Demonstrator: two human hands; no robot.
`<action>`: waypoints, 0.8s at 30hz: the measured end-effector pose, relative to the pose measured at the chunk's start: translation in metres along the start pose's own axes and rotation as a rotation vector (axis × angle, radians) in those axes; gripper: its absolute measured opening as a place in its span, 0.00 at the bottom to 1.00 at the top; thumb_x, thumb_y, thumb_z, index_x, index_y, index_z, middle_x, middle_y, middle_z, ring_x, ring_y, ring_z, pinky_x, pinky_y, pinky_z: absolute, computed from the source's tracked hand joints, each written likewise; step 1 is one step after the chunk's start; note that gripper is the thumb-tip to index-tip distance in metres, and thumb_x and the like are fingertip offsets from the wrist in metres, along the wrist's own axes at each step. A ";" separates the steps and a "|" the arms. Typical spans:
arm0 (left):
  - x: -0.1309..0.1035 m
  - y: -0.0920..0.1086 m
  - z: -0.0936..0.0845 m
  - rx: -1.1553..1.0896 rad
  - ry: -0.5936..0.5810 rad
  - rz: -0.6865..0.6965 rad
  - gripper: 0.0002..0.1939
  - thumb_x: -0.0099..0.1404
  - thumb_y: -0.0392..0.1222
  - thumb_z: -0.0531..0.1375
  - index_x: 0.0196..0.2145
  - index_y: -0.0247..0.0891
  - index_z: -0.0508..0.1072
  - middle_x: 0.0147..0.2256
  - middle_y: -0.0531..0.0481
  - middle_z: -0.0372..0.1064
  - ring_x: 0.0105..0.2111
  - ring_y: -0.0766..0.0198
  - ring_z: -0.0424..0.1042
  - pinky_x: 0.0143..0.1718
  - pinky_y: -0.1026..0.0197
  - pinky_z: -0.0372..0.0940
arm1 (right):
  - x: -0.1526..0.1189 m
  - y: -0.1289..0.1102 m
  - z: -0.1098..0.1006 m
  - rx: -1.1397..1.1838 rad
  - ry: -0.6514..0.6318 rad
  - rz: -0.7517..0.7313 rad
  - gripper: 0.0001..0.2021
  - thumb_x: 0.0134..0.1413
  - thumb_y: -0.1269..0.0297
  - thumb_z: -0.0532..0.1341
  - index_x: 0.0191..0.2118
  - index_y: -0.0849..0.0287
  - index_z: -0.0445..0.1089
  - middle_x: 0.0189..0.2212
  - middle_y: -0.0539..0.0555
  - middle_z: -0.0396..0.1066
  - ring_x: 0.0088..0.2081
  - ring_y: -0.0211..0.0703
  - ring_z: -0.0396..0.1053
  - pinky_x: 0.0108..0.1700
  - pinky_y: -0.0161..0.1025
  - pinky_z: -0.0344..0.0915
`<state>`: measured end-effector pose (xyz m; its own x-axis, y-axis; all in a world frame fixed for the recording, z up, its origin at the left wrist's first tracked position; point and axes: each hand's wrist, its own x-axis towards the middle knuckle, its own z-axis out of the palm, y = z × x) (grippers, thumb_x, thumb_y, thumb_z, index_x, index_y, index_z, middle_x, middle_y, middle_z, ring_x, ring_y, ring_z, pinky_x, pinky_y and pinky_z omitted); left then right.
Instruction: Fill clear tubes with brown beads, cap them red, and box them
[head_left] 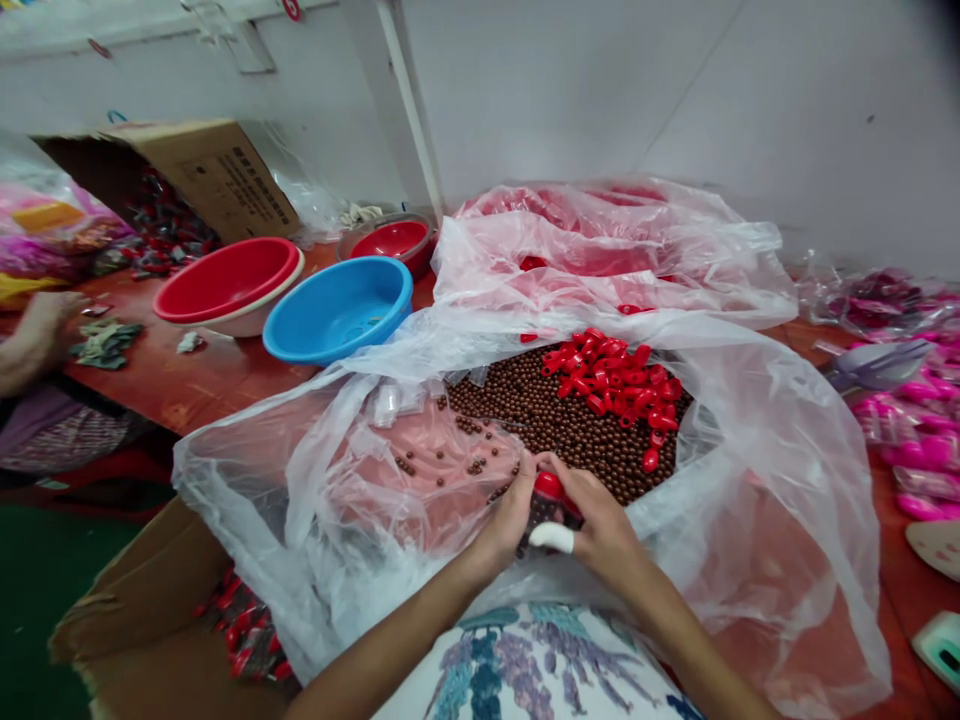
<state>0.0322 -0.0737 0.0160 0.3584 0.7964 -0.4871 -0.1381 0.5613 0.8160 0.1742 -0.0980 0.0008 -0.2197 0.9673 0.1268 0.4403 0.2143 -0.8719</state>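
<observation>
Between my two hands is a small clear container with a red cap (pixel 548 487) and dark balls inside. My left hand (pixel 504 525) wraps round its left side. On the other side my right hand (pixel 600 520) grips it, a white cover on the thumb. Just beyond the hands, many brown balls (pixel 525 400) lie in a large open plastic bag (pixel 780 400). Red caps (pixel 615 375) are heaped on top of the balls. Small clear containers (pixel 397 400) rest at the left of the balls.
Blue (pixel 337 310) and red (pixel 229 280) basins stand at the back left, near a cardboard box (pixel 217 175). Another box (pixel 142 610) holds red-capped pieces at lower left. Pink packets (pixel 930 430) lie at right. Another person's arm (pixel 34 340) shows at far left.
</observation>
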 end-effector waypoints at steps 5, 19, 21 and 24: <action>0.001 0.001 0.002 0.056 0.076 0.065 0.33 0.61 0.63 0.47 0.56 0.39 0.59 0.42 0.45 0.70 0.41 0.58 0.70 0.39 0.61 0.64 | -0.001 -0.003 0.009 -0.391 0.063 -0.191 0.37 0.46 0.59 0.61 0.61 0.62 0.47 0.50 0.64 0.63 0.48 0.56 0.61 0.48 0.51 0.60; -0.008 0.001 0.003 0.117 0.012 0.013 0.25 0.65 0.49 0.42 0.56 0.36 0.59 0.19 0.56 0.61 0.17 0.67 0.61 0.20 0.65 0.58 | 0.008 -0.004 0.002 -0.546 -0.045 -0.361 0.16 0.42 0.68 0.57 0.41 0.63 0.64 0.34 0.59 0.67 0.36 0.49 0.62 0.39 0.44 0.59; -0.004 0.007 -0.006 0.250 -0.050 0.039 0.26 0.66 0.52 0.41 0.52 0.36 0.64 0.23 0.52 0.66 0.21 0.66 0.65 0.27 0.63 0.62 | 0.007 -0.003 0.000 -0.503 -0.054 -0.342 0.20 0.43 0.64 0.58 0.45 0.63 0.64 0.37 0.60 0.67 0.39 0.50 0.63 0.42 0.45 0.59; 0.018 0.027 -0.034 0.552 -0.065 0.142 0.28 0.66 0.55 0.40 0.45 0.35 0.71 0.33 0.46 0.70 0.32 0.63 0.68 0.38 0.60 0.62 | 0.003 -0.004 -0.010 -0.460 -0.180 -0.255 0.29 0.43 0.56 0.61 0.53 0.60 0.60 0.44 0.60 0.67 0.44 0.52 0.63 0.47 0.47 0.57</action>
<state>0.0037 -0.0366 0.0183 0.4303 0.8298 -0.3553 0.3076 0.2353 0.9220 0.1808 -0.0944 0.0091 -0.4963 0.8473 0.1891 0.6797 0.5147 -0.5226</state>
